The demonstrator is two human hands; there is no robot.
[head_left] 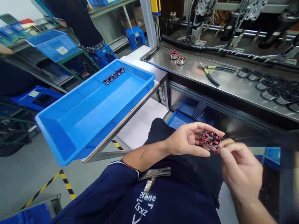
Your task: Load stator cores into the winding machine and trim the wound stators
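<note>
My left hand [187, 140] holds a round motor stator [211, 139] between thumb and fingers, above my lap. The stator has a dark rim and several red wire coils, and thin red wires stick out at its sides. Close against its right edge, my right hand [240, 165] is closed in a pinch of thumb and forefinger. Whatever lies between those fingertips is too small to make out. On the metal bench, cutting pliers [210, 73] with black and green handles lie spread apart.
A blue tray [98, 105] at the left holds a row of several small stators [114, 75]. One red-wound stator [174, 54] and one copper-coloured stator [181, 60] stand on the bench [161, 59]. Many black-topped parts [271, 84] crowd its right end. Other people sit at the far left.
</note>
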